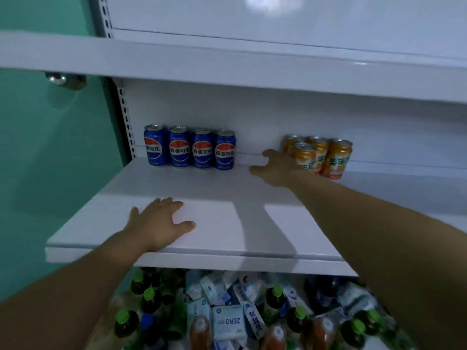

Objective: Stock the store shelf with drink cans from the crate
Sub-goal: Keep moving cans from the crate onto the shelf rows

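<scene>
Several blue cola cans (189,150) stand in a row against the back wall of the white middle shelf (222,223). To their right is a cluster of several orange drink cans (337,157). My right hand (274,170) reaches deep into the shelf, fingers spread and holding nothing. It lies just left of the front orange can (304,154) and hides that can's lower part. My left hand (159,223) rests flat, palm down with fingers apart, near the shelf's front edge. No crate is clearly visible.
Another white shelf (227,64) hangs close above. Below the front lip lie dark bottles with green caps (149,299), amber bottles (201,332) and white-blue packets (228,322). A green wall (50,147) and a slotted shelf upright (126,122) bound the left side.
</scene>
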Motion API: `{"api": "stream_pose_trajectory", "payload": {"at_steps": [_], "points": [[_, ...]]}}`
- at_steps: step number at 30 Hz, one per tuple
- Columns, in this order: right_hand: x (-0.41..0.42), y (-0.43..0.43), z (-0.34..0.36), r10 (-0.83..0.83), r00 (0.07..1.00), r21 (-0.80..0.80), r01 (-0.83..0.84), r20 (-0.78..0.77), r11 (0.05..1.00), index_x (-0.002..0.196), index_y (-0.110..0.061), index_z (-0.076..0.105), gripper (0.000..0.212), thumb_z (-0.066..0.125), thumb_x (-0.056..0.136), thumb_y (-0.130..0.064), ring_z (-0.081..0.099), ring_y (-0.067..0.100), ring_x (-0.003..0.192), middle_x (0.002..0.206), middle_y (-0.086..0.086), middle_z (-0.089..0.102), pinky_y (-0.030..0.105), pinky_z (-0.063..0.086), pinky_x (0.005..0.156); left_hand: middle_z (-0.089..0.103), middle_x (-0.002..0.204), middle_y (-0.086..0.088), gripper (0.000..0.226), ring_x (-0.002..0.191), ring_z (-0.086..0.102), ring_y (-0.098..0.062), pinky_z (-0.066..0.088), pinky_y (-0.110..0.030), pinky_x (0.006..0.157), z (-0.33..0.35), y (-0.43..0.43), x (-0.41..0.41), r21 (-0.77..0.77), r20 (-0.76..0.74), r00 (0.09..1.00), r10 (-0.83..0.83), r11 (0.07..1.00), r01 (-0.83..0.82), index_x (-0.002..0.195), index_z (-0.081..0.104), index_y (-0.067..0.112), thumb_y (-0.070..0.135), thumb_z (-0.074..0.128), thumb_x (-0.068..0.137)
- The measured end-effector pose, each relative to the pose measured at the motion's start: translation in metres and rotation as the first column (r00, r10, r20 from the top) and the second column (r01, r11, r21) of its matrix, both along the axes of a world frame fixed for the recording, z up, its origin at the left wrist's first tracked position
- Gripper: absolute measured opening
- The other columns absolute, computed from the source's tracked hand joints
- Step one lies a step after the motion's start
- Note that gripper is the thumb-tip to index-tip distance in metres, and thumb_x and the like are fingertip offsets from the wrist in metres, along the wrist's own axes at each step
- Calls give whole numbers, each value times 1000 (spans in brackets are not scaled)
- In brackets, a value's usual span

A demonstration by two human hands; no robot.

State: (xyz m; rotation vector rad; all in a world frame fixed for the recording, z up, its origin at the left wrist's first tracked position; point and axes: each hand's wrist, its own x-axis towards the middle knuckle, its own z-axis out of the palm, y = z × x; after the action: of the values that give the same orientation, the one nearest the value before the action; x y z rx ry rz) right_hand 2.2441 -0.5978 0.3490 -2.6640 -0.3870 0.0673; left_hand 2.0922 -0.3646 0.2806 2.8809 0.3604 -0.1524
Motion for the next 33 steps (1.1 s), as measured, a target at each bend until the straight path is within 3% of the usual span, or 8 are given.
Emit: {"api": "stream_pose_trajectory", "payload": {"at_steps": [3, 5, 8, 17, 23, 26, 30, 33], "points": [[-32, -41, 13, -40, 995, -90, 49, 94, 995, 137, -15, 43, 81, 50, 75, -67, 47, 30, 125, 138, 10, 46, 32, 39, 100, 23, 157, 3, 86, 141, 28, -17, 23, -43, 116, 20, -37, 2, -191, 47, 996, -81, 978, 89, 149, 27, 26, 68, 52, 78], [-50, -74, 17, -44, 991, -140, 62, 128, 988, 139, -19, 40, 87, 45, 68, -69, 43, 30, 129, 140, 9, 44, 34, 35, 108, 30, 155, 2, 83, 137, 36, -19, 32, -38, 112, 34, -76, 2, -258, 105, 980, -171, 947, 193, 147, 32, 25, 62, 60, 78], [-92, -132, 20, -171, 984, -121, 175, 40, 977, 147, -18, 35, 64, 54, 93, -47, 41, 29, 132, 148, 9, 41, 35, 31, 109, 27, 156, 1, 72, 139, 31, -20, 27, -31, 112, 49, -144, 0, -201, 148, 927, -345, 907, 370, 148, 31, 23, 53, 57, 87], [-208, -321, 10, -611, 789, -122, 614, 63, 780, 151, -13, 26, 78, 53, 91, -57, 47, 32, 127, 148, 11, 43, 36, 41, 96, 29, 155, 1, 74, 140, 30, -19, 25, -31, 113, 47, -341, -31, -155, 175, 623, -763, 603, 782, 147, 33, 23, 54, 58, 85], [-275, -410, -15, -786, 618, -144, 779, 11, 611, 146, -15, 36, 72, 54, 91, -57, 51, 29, 121, 143, 10, 47, 34, 47, 88, 36, 151, 0, 72, 135, 38, -20, 34, -32, 107, 12, -442, -60, -229, 134, 437, -890, 401, 887, 146, 35, 22, 51, 62, 85], [-299, -445, -41, -828, 560, -185, 812, -20, 554, 147, -16, 36, 68, 50, 94, -56, 45, 29, 129, 148, 8, 41, 35, 42, 95, 30, 155, 0, 74, 139, 32, -19, 29, -32, 110, -15, -485, -63, -264, 68, 358, -931, 330, 906, 148, 31, 21, 48, 61, 86], [-320, -495, -98, -917, 391, -185, 898, -83, 399, 147, -17, 35, 75, 54, 89, -60, 47, 28, 128, 147, 8, 44, 36, 43, 97, 39, 149, -4, 64, 134, 39, -21, 35, -28, 103, -57, -538, -62, -320, -42, 266, -963, 265, 910, 145, 37, 18, 39, 61, 90], [-330, -534, -147, -923, 317, -237, 900, -217, 365, 151, -15, 28, 80, 53, 89, -60, 42, 29, 133, 152, 9, 37, 36, 40, 101, 39, 149, -4, 63, 132, 41, -23, 36, -29, 101, -99, -579, -54, -346, -153, 218, -964, 259, 902, 144, 38, 17, 40, 61, 89]]}}
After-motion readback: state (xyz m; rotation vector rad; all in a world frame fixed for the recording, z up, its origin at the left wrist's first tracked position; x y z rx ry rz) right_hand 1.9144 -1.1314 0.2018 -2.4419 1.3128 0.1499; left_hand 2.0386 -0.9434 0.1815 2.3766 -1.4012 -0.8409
